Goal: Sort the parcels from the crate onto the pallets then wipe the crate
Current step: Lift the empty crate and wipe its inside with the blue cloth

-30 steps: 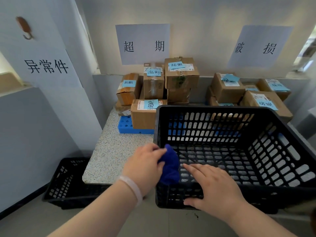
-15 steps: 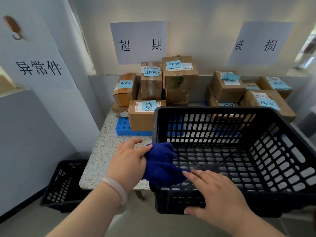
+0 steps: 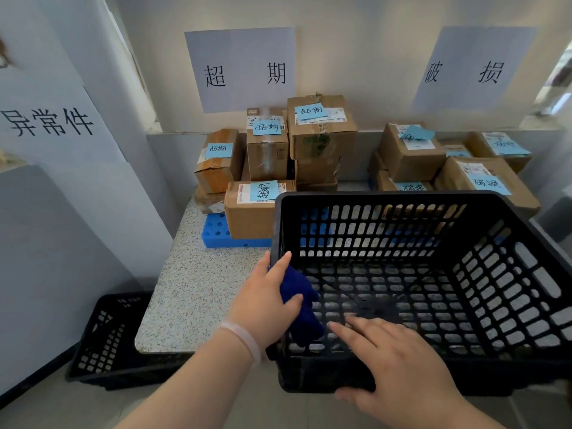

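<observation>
L hand [image 3: 266,305] fingers [image 3: 280,265] pinch blue cloth [image 3: 301,300] at crate [image 3: 387,197] wall, just left of R hand [image 3: 402,370] fingers [image 3: 356,331], spread flat on rim.

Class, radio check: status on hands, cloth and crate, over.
Left hand grips blue cloth against left wall. Right hand rests on near rim. Crate otherwise empty; nothing blocking.

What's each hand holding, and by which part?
Left hand grips the bunched blue cloth by its upper part. Right hand lies flat on the crate, over its near rim.
</observation>
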Available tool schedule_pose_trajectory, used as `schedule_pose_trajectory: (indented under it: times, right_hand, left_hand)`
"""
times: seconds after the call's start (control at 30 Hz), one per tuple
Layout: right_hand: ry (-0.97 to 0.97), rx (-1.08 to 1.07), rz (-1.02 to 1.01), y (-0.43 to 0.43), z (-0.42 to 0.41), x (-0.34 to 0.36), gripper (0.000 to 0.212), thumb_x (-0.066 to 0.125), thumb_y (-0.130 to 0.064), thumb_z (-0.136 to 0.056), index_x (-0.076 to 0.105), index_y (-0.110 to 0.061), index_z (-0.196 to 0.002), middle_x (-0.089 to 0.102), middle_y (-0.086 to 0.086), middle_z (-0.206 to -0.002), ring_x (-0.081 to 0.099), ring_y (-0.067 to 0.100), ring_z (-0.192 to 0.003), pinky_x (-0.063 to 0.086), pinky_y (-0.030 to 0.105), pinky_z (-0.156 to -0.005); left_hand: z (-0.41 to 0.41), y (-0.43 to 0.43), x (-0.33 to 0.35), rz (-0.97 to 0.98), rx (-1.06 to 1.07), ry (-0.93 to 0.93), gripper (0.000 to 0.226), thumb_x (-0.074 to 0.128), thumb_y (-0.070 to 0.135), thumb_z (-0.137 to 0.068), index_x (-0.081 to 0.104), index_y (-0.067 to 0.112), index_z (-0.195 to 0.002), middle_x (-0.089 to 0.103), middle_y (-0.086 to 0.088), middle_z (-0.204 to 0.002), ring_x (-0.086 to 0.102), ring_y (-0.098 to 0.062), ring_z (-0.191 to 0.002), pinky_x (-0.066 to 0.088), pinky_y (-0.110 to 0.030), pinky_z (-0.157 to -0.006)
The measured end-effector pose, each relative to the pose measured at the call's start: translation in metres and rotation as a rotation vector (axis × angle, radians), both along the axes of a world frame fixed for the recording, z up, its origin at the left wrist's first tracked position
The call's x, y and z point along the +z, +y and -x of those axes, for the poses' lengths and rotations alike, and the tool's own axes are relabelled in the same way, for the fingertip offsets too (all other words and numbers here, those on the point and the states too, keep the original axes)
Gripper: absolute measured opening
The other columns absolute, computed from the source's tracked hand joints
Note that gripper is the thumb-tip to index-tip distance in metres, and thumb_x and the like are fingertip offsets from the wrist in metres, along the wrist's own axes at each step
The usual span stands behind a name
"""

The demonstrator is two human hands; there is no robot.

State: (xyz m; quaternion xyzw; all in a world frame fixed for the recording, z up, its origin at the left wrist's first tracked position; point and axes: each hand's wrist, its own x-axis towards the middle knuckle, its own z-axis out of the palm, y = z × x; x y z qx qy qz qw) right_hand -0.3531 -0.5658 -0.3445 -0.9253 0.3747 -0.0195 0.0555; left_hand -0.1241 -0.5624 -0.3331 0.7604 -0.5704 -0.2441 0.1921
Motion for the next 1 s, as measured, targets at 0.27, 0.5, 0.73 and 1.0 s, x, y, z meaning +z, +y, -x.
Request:
schedule_pose_trajectory:
  times: [0.27, 0.5, 0.73, 1.0]
  right_hand:
    - [-0.003, -0.073, -0.071, -0.015, -0.012, 0.000, 0.074, 0.046, -0.082, -0.066, 0.063, -0.041, -0.125, 0.069, -0.016, -0.114, 0.068, 0.009, -0.099, 0.057, 0.030, -0.078]
    - [-0.030, -0.040, -0.151, -0.010, -0.010, 0.002, 0.072, 0.046, -0.086, -0.063, 0.065, -0.045, -0.119, 0.069, -0.020, -0.110, 0.068, 0.004, -0.094, 0.056, 0.025, -0.078]
    - [0.003, -0.039, -0.209, -0.016, -0.014, 0.008, 0.091, 0.030, -0.095, -0.067, 0.037, -0.046, -0.144, 0.066, -0.021, -0.122, 0.068, 0.000, -0.098, 0.054, 0.020, -0.076]
    - [0.033, -0.090, -0.165, -0.021, -0.011, 0.013, 0.094, 0.038, -0.094, -0.065, 0.035, -0.047, -0.147, 0.060, -0.015, -0.135, 0.063, 0.005, -0.114, 0.049, 0.027, -0.092]
  left_hand:
    - [-0.027, -0.081, -0.002, -0.025, -0.029, -0.025, 0.080, 0.062, 0.039, -0.091, 0.017, 0.034, -0.157, 0.010, -0.003, -0.165, 0.014, -0.022, -0.151, 0.020, -0.036, -0.120]
    - [-0.035, -0.128, -0.003, -0.052, -0.029, -0.081, 0.079, 0.059, 0.040, -0.092, 0.014, 0.033, -0.157, 0.013, -0.003, -0.165, 0.019, -0.024, -0.150, 0.025, -0.037, -0.118]
    - [-0.047, -0.180, 0.005, -0.076, -0.015, -0.080, 0.081, 0.056, 0.042, -0.096, 0.004, 0.031, -0.158, 0.011, -0.002, -0.165, 0.019, -0.026, -0.150, 0.024, -0.038, -0.118]
    - [-0.052, -0.201, 0.003, -0.028, -0.047, -0.032, 0.071, 0.057, 0.032, -0.094, 0.023, 0.032, -0.156, 0.019, 0.001, -0.164, 0.021, -0.023, -0.149, 0.020, -0.034, -0.119]
